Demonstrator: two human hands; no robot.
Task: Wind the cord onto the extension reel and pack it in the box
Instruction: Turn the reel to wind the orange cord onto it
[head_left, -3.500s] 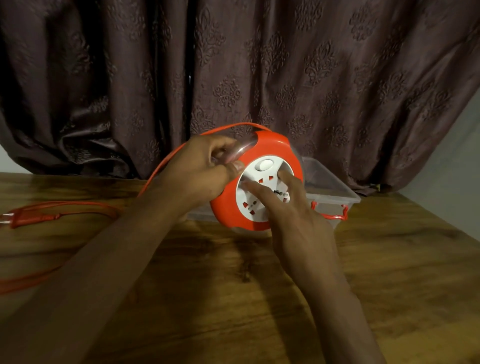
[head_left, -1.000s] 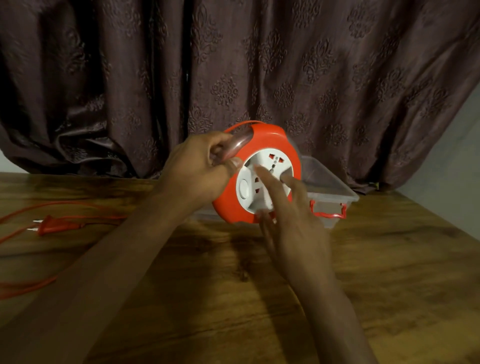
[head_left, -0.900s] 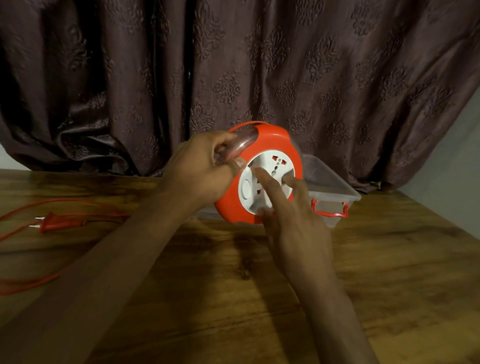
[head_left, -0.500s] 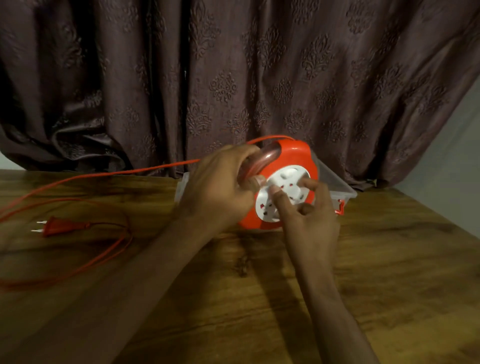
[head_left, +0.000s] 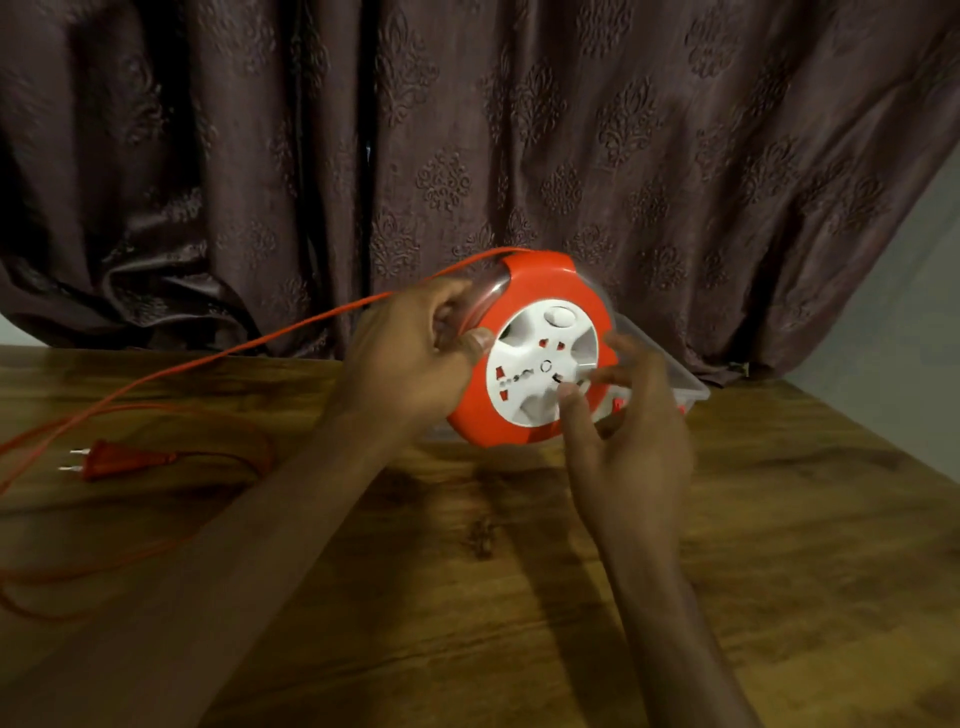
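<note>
Spanning the view, the wooden table (head_left: 779, 545) lay bare toward its right edge, the clear plastic box (head_left: 685, 384) near the curtain (head_left: 571, 130). Left hand (head_left: 405, 364) gripped the orange extension reel (head_left: 535, 353) upright before the box; right hand (head_left: 628, 431) pinched its white hub. Cord (head_left: 234, 348) trailed left, plug (head_left: 111, 457) flat.

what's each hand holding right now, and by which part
The left hand grips the reel by its clear handle at the upper left rim. The right hand pinches the small crank on its white face.

The reel (head_left: 535, 348) is held upright above the tabletop (head_left: 467, 571), before the box (head_left: 680, 382) and curtain (head_left: 519, 130); the cord (head_left: 260, 338) and plug (head_left: 111, 458) are laid out to its left.
</note>
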